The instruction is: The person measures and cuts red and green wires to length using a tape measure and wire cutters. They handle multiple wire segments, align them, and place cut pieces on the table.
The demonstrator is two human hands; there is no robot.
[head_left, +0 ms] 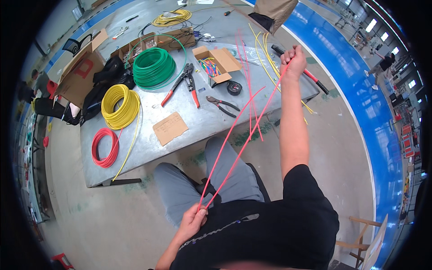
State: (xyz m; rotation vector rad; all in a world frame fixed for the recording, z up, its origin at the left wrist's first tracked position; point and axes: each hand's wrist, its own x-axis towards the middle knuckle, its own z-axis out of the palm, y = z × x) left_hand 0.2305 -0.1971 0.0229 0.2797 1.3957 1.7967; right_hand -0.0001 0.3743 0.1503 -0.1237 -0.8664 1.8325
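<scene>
My left hand (192, 222) is closed near my lap, pinching a red wire (238, 155). From there the wire runs taut up to my right hand (293, 63), which is shut around it with the arm stretched out beyond the table's right edge. A second red strand leaves my left hand and ends loose below the right one. Cut red wires (249, 85) hang over the table edge. Below my right hand lies a long tool with red-and-black handles (316, 81), its head partly hidden. Yellow wires (265, 54) lie beside it.
A metal table (148, 108) carries coils of green wire (154, 67), yellow wire (120, 106) and red wire (105, 147). On it also lie a crimping tool (186, 83), pliers (222, 105), a tape measure (234, 87), a box of coloured pieces (220, 63) and a cardboard scrap (170, 128).
</scene>
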